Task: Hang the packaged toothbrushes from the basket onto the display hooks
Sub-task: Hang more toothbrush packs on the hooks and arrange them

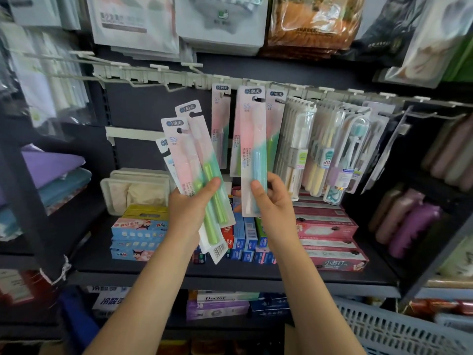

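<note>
The right hand [272, 198] has its grip clamped on the lower end of one toothbrush pack [252, 149] — "SS" printed near the top, a pink-to-green card with a blue handle, its hang hole up by a display hook [280, 100]. The left hand [190, 203] grips a fan of packs [197, 170] with green handles; the rearmost is mostly hidden. Below the grips, one pink box [332, 262] reads "小苏打". The basket [399, 329] is cut off at lower right.

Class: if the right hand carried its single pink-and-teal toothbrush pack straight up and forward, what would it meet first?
Probably the hook at the pack's top slot, beside the hung pink-and-green pack; right hand; depth unclear.
</note>
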A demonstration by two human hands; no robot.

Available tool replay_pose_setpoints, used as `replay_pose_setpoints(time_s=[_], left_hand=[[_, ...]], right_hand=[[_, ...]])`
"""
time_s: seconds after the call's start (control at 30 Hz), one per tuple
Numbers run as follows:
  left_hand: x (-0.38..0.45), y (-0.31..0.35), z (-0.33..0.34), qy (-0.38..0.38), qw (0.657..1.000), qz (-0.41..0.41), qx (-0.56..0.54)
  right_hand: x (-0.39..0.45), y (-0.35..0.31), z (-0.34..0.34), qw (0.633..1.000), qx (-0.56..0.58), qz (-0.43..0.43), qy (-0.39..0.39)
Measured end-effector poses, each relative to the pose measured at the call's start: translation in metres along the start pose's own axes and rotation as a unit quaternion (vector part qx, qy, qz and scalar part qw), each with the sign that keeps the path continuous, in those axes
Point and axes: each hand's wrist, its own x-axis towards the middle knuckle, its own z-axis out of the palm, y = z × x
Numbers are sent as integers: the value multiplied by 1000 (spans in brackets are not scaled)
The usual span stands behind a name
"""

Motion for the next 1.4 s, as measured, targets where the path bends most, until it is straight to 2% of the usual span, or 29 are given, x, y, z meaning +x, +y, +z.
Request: replay_pose_setpoints(time_s=[0.43, 0.9, 1.2, 1.3, 1.4], left_hand=[[5, 2, -5, 10, 1000, 10, 13], [14, -2, -5, 22, 1000, 6, 15], [24, -10, -4, 25, 999, 2, 21], [28, -15, -5, 28, 999, 0, 19], [33, -21, -2, 31, 999, -6, 22]], right_hand=[[-2, -20, 14, 1000, 18, -7, 20], [-1, -22, 31, 993, 55, -30, 95], [19, -13, 26, 994, -4, 10, 111], [32, 11, 22, 989, -50, 48, 134], [36, 42, 18, 983, -43, 105, 144]])
